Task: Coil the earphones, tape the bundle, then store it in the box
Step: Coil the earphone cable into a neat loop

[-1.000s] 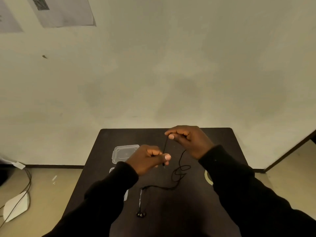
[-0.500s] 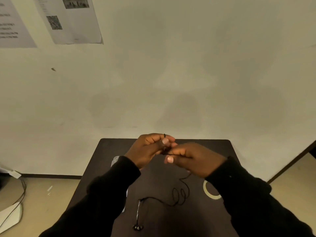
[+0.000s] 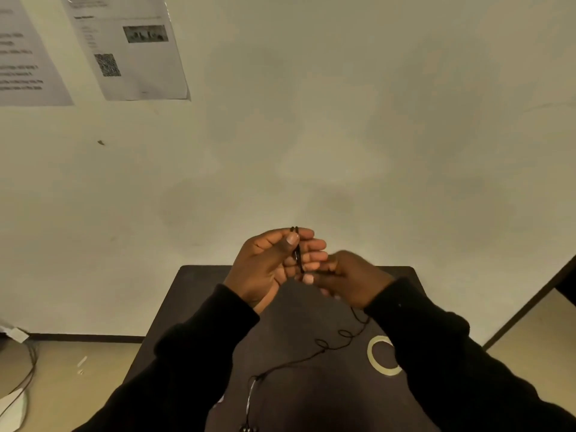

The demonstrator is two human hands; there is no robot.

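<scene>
Black wired earphones [image 3: 296, 254] run from a short doubled loop pinched upright between the thumb and fingers of my left hand [image 3: 268, 263]. My right hand [image 3: 349, 279] sits just right of it, blurred, fingers closed on the cord below the loop. From there the cord [image 3: 330, 344] drops in loose curls onto the dark table [image 3: 193, 282] and trails to the earbuds [image 3: 249, 428] at the bottom edge. A roll of pale tape [image 3: 374, 363] lies flat on the table, partly under my right sleeve. The clear box is hidden behind my left arm.
A plain wall rises straight behind the table, with printed sheets [image 3: 131, 48] pinned at upper left. On the floor to the left lie cables [image 3: 25, 375] and a white object [image 3: 12, 413].
Both hands have risen above the table's far edge and stay together. My left hand now holds a doubled loop upright, and more cord has lifted off the table.
</scene>
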